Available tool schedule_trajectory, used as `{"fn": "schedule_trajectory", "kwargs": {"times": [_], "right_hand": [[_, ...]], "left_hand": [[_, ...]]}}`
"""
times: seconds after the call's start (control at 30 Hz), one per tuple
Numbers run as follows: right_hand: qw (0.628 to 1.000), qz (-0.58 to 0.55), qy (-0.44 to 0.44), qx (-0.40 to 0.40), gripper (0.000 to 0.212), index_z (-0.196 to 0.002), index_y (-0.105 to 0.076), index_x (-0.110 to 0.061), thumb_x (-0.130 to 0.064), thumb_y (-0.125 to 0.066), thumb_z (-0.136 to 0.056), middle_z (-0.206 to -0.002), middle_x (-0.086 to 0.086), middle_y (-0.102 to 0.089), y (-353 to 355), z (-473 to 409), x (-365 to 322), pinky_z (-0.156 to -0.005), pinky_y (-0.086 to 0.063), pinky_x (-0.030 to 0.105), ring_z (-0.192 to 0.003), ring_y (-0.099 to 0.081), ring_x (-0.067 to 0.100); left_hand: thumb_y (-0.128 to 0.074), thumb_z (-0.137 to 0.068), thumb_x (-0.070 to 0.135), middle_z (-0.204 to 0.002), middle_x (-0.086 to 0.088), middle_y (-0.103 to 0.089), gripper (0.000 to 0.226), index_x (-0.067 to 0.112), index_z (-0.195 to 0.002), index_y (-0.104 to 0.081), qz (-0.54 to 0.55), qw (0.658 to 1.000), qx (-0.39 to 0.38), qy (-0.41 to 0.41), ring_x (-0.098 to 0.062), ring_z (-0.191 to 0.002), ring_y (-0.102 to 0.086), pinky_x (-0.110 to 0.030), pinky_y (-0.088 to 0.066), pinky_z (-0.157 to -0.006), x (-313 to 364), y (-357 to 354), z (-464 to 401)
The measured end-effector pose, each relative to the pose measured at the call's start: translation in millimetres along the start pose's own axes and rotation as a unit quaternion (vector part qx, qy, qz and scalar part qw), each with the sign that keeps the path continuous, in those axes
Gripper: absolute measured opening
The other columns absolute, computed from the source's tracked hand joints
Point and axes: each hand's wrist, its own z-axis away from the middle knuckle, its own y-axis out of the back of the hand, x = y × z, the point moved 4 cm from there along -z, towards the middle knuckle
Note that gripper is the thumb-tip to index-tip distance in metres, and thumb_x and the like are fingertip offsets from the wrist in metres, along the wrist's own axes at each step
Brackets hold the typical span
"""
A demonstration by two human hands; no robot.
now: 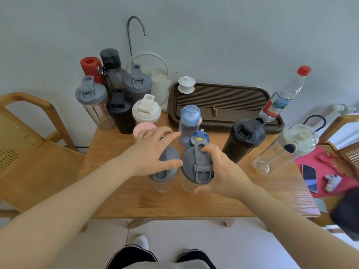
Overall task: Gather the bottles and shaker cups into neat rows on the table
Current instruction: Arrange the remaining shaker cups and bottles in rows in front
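Both hands are over two clear shaker cups with grey lids that stand side by side near the front middle of the wooden table. The left hand lies on top of the left shaker cup, with the fingers spread and rather straight over the lid and the thumb along its front edge. The right hand grasps the right shaker cup: the fingers are curled over the back of the lid and the thumb reaches round the clear body below. Just behind these two cups stand a small blue bottle and another blue-lidded bottle, and a pink lid shows behind the left hand. At the back left corner a group is already close together: a red bottle, a dark smoky bottle, two grey-lidded shakers, a black shaker and a white-lidded one. To the right, a black shaker stands by the brown tray, a water bottle with red cap rests on the tray, and a clear bottle is near the right edge.
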Motion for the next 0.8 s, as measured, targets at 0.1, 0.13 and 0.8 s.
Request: {"fn": "schedule_trajectory", "kwargs": {"times": [0.1,0.13,0.8], "right_hand": [[0.999,-0.032,-0.009,0.019,0.1,-0.142,-0.01,-0.035,-0.071,-0.056,-0.061,-0.147,-0.011,-0.025,20.4,-4.2,-0.1,-0.1,-0.039,0.032,-0.132,-0.034,0.011],[0.996,-0.062,-0.037,0.049,0.091,-0.144,-0.013,-0.033,-0.067,-0.051,-0.069,-0.144,-0.013,-0.027,30.4,-9.3,5.1,-0.099,-0.038,0.03,-0.13,-0.034,0.008],[0.933,0.27,-0.082,-0.222,0.062,-0.136,-0.029,-0.03,-0.002,-0.05,-0.085,-0.141,0.013,-0.023,12.2,-88.5,36.1,-0.06,-0.041,0.037,-0.069,-0.049,0.031]], "left_hand": [[-0.033,-0.079,0.067,-0.146,0.003,-0.028,0.075,0.025,-0.141,-0.028,0.054,0.996,0.063,-0.022,-0.016,-0.133,-0.028,-0.034,-0.021,-0.106,-0.9,25.5,-25.8],[-0.043,-0.085,0.057,-0.145,0.002,-0.031,0.065,0.024,-0.14,-0.03,0.08,0.994,0.068,-0.025,-0.015,-0.13,-0.033,-0.03,-0.025,-0.103,-2.7,32.3,-39.3],[-0.066,-0.074,0.024,-0.12,-0.003,-0.037,0.066,0.038,-0.131,-0.034,-0.04,0.989,-0.107,-0.096,-0.03,-0.092,-0.055,-0.04,-0.048,-0.078,-22.2,-15.4,-189.8]]}}
